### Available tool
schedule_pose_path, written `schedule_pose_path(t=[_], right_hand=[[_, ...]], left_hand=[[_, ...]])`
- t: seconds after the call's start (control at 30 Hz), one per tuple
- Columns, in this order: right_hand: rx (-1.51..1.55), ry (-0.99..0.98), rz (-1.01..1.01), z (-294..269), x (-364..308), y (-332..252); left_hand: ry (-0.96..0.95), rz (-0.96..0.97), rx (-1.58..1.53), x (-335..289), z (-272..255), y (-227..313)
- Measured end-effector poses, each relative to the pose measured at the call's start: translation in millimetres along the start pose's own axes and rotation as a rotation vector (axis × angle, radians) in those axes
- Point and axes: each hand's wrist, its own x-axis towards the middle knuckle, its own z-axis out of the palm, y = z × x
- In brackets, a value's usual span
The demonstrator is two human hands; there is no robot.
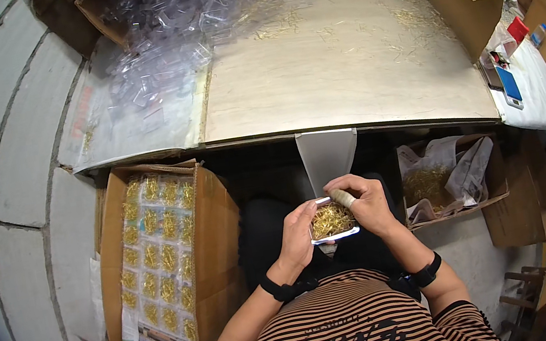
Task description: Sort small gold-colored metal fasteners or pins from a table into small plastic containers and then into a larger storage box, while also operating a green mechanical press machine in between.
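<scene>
Each grip, left hand (296, 233) and right hand (363, 202), clamps a clear tray of gold pins (332, 222). At eight o'clock, a brown carton (218, 252) holds packed rows.

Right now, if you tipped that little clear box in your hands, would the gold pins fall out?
Probably. The small clear plastic box looks open on top and heaped with loose gold pins, so they would likely spill. It seems light and thin-walled, maybe bendy, which may be why the left hand and right hand both hold it.
</scene>
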Motion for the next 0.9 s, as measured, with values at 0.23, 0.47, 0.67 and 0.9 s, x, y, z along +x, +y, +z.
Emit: schedule_pose_path(t=[0.23, 0.47, 0.67, 0.9], right_hand=[[-0.001, -0.279, -0.016, -0.6, 0.5, -4.1], [-0.613, -0.201, -0.155, 7.7, -1.2, -2.5], [-0.594, -0.089, -0.155, 6.9, 5.5, -0.1], [-0.909, -0.046, -0.168, 15.0, 11.6, -4.5]], left_hand=[[0.047, 0.063, -0.038, 2.2, 4.8, -2.8], [-0.006, 0.055, -0.042, 7.2, 5.5, -3.4], [0.052, 0.053, 0.017, 6.5, 11.9, 1.3], [0.019, 0.039, 0.105, 11.8, 11.0, -1.9]])
